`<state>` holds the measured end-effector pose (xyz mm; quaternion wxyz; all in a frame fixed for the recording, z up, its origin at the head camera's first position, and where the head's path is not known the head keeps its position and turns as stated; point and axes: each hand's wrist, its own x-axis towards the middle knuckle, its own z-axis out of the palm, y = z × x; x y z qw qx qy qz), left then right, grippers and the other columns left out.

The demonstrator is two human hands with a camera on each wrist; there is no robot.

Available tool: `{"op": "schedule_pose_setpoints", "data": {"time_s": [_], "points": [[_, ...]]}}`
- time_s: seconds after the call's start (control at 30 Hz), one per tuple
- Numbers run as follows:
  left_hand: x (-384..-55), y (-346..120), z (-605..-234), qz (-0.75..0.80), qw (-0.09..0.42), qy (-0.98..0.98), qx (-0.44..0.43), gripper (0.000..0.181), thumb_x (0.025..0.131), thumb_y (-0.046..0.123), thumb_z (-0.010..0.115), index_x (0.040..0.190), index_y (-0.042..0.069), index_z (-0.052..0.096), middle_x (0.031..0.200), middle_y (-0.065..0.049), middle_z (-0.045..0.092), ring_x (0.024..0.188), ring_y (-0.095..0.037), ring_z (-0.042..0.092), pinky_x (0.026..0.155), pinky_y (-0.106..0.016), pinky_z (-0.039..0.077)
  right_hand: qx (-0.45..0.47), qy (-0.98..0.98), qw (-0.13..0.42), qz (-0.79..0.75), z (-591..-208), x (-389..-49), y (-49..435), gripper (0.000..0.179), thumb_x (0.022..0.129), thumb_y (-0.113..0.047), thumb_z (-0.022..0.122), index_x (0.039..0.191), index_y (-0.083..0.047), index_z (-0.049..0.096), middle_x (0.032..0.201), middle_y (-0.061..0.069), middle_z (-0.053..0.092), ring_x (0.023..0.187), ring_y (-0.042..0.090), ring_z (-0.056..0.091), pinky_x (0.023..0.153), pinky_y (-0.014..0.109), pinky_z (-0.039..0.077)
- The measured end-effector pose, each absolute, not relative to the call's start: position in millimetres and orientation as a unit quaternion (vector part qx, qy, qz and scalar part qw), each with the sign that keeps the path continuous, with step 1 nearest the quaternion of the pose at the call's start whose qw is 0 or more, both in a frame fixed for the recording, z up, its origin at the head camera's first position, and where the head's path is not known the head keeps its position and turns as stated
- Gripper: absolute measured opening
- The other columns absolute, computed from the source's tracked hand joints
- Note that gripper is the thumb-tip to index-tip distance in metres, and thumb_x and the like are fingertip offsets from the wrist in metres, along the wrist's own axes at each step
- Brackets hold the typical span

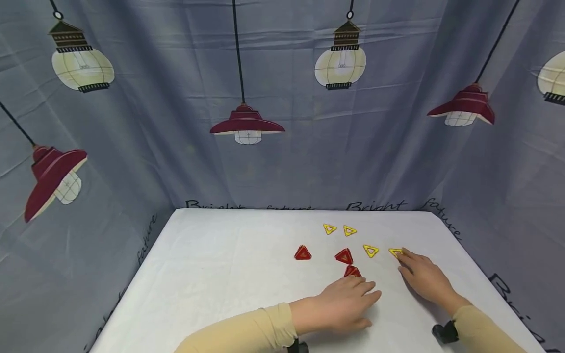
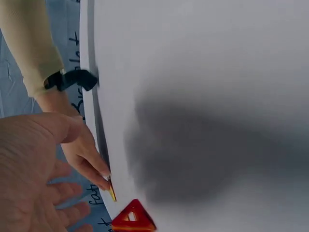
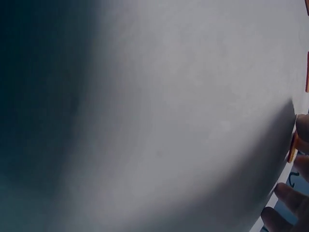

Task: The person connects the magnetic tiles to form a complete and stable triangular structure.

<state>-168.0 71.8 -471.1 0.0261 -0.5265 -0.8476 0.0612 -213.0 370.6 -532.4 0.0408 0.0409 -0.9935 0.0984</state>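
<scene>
head view: a yellow triangle [image 1: 394, 251] is seen at the right part of the white table [image 1: 229, 274], partly covered by the fingertips of the right hand [image 1: 422, 277]. the left hand [image 1: 342, 304] is held with fingers spread, just at a red triangle [image 1: 352, 271]; whether that piece is touched cannot be told.

left wrist view: the yellow triangle appears pinched, with the right thumb and fingers nearly closed on its edge. nothing is seen gripped by the left hand.

right wrist view: a thin edge is shown between right fingertips. the piece is judged light, stiff, smooth enough to slide, and not very fragile; being thin, it is best taken by opposite edges, thumb against forefinger.
</scene>
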Motion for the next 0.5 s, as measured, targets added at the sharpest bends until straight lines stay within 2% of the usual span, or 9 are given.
{"op": "schedule_pose_setpoints", "data": {"time_s": [0.23,0.5], "points": [[-189.1,125.9,-472.8,0.108,0.012,-0.892,-0.438,0.068,0.099,0.063,0.051,0.155,0.026,0.044,0.155,0.008,0.042,0.142,-0.011,0.038,0.117,-0.032,0.029,0.053,-0.993,0.056,0.091,-534.1,-210.9,374.0,0.044,0.101,-0.014,0.06,0.14,0.003,0.058,0.146,0.026,0.051,0.127,0.053,0.048,0.099,0.072,0.038],[-206.4,171.8,-466.6,0.106,0.002,-0.919,-0.38,0.057,0.101,0.053,0.052,0.149,0.024,0.053,0.149,0.007,0.049,0.139,-0.012,0.043,0.115,-0.035,0.032,0.053,-0.993,0.068,0.084,-531.5,-211.0,372.2,0.041,0.098,-0.004,0.056,0.138,0.003,0.06,0.143,0.025,0.055,0.125,0.051,0.051,0.097,0.07,0.041]]}}
